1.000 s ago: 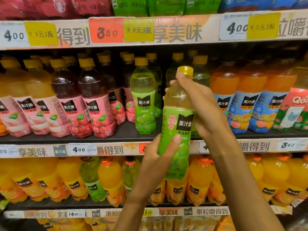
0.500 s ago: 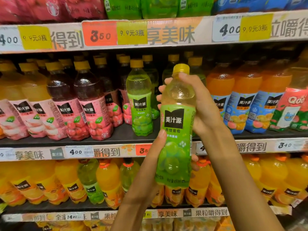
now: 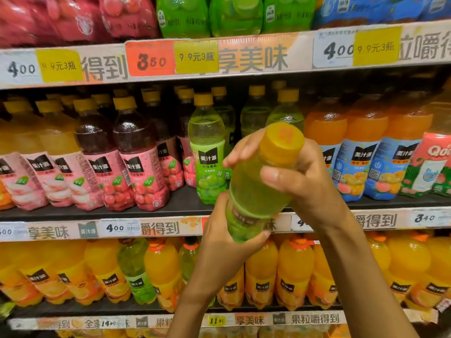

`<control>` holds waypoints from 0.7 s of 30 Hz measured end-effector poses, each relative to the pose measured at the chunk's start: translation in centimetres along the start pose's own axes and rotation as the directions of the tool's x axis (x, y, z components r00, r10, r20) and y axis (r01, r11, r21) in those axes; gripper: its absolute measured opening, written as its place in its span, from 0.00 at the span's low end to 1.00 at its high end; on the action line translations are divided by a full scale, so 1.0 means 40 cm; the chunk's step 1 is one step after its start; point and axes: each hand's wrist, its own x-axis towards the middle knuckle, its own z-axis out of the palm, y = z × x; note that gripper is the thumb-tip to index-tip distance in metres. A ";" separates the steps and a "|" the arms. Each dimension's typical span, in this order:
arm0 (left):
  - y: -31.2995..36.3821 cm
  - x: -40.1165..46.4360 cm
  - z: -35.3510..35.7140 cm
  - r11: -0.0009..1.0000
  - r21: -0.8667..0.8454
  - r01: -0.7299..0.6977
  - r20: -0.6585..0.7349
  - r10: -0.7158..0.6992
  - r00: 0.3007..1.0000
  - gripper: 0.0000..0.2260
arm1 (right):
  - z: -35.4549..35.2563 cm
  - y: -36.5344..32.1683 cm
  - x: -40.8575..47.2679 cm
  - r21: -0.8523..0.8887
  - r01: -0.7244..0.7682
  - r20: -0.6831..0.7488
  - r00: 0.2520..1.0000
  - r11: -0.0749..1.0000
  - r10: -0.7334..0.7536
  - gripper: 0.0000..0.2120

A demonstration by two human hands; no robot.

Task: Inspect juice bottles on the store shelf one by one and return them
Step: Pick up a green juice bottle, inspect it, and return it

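Observation:
A green grape juice bottle [image 3: 253, 191] with a yellow cap is held in front of the middle shelf, tipped so the cap leans toward me and to the right. My left hand [image 3: 227, 242] grips its lower end from below. My right hand [image 3: 300, 181] wraps its upper body just under the cap. Much of the label is hidden by both hands. Another green grape bottle [image 3: 207, 147] stands upright on the middle shelf [image 3: 170, 203] just to the left, with a gap in the row behind the held one.
Dark red juice bottles [image 3: 136, 152] and pale peach ones fill the shelf's left side, orange bottles with blue labels [image 3: 358, 152] the right. Yellow-orange bottles [image 3: 292, 269] crowd the lower shelf. Price strips [image 3: 151, 59] run along each shelf edge.
The bottle went from upright with its label facing me to tilted, cap toward the camera. My left hand slid under its base, and my right hand shifted over the shoulder.

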 end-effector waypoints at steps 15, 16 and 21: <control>0.023 -0.028 -0.033 0.990 -0.123 0.073 0.263 -0.038 0.964 0.22 | -0.001 0.012 -0.001 0.233 -0.212 -0.013 0.975 0.949 0.221 0.17; 0.025 -0.030 -0.033 0.985 -0.144 0.094 0.277 -0.051 0.960 0.22 | 0.003 0.014 -0.003 0.247 -0.226 -0.043 0.969 0.942 0.243 0.14; 0.028 -0.036 -0.038 0.953 -0.261 0.155 0.199 -0.104 0.974 0.26 | 0.008 0.017 0.013 0.252 -0.220 -0.317 0.901 0.942 0.295 0.12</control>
